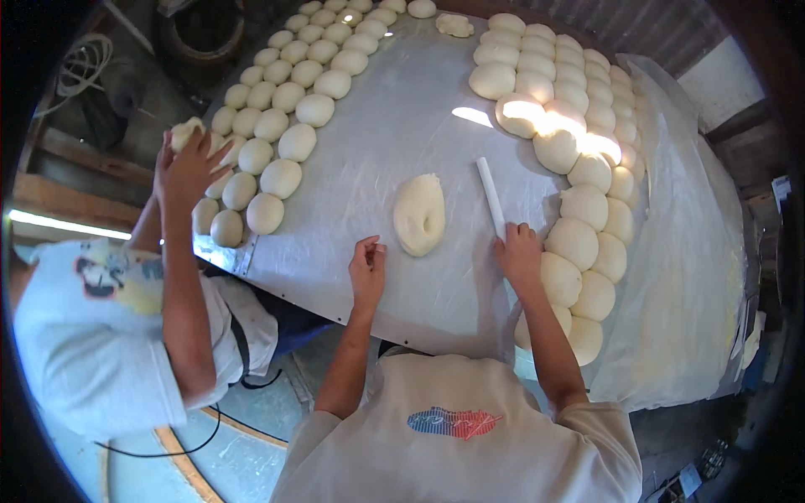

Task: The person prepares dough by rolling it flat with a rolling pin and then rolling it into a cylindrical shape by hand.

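My left hand is just left of a dented oval piece of pale dough on the metal worktop, its fingers loosely bent and apart, holding nothing. My right hand grips the near end of a white rolling pin, beside a dense block of rounded dough balls on the right.
Rows of smaller dough balls cover the left side, where a co-worker's hands handle dough. A small lump lies at the far edge. Plastic sheeting lies at the right; a coiled cable is at far left.
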Demonstrator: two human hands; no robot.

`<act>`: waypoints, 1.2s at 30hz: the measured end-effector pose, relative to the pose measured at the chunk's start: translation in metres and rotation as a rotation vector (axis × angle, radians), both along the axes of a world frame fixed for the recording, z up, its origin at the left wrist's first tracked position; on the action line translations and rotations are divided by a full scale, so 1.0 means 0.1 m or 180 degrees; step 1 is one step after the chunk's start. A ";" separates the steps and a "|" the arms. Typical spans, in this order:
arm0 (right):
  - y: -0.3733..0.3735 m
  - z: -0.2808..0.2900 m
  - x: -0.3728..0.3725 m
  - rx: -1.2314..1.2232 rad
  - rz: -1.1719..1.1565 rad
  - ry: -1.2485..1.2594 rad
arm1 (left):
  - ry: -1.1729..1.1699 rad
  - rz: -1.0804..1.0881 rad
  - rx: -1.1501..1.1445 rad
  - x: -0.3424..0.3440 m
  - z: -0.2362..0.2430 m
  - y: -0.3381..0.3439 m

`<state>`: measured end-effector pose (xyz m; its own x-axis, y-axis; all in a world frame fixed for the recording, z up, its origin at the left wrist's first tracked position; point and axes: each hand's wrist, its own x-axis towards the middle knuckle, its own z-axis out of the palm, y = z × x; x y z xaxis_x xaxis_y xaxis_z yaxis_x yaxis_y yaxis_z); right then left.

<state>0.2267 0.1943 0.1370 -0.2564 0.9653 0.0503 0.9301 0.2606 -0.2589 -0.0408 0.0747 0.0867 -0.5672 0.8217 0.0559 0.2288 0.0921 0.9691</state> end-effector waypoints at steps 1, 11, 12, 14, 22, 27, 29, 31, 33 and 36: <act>0.06 -0.07 0.03 -0.0338 -0.0020 -0.0342 | 0.0120 0.0039 -0.0088 0.00 0.09 0.07; 0.60 0.11 -0.66 0.0129 0.1831 0.0551 | 0.3553 -0.0615 -0.0501 -0.52 0.42 1.22; 0.71 0.02 -0.75 0.0279 0.1830 0.0279 | 0.3539 -0.0627 -0.0518 -0.57 0.25 1.30; 0.96 -0.15 -0.95 0.0413 0.1855 0.0020 | 0.3383 -0.1318 -0.1382 -0.68 -0.02 1.44; 2.87 -0.49 -1.87 0.0895 0.0887 0.0295 | 0.3183 -0.0009 -0.0989 -1.29 -0.11 3.23; 2.43 -0.80 -1.60 0.0894 0.1120 0.0300 | 0.3692 -0.0288 -0.0645 -1.25 -0.46 2.95; 2.64 -0.94 -1.56 0.0994 0.1252 0.0013 | 0.3663 -0.0950 -0.0809 -1.29 -0.57 3.01; 3.05 -1.02 -1.65 0.0859 0.1286 0.0256 | 0.3592 -0.0796 -0.0786 -1.35 -0.52 3.42; 3.50 -0.97 -1.80 0.0818 0.1427 0.0453 | 0.3448 -0.0478 -0.0767 -1.47 -0.51 3.95; 3.83 -0.98 -1.85 0.0793 0.1977 0.0244 | 0.3129 -0.0076 -0.1006 -1.53 -0.56 4.32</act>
<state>0.0414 0.5775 0.0393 -0.7470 0.5969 0.2926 0.5697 0.8017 -0.1811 -0.1934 0.5069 0.0304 -0.3709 0.8899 0.2655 0.9119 0.2949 0.2855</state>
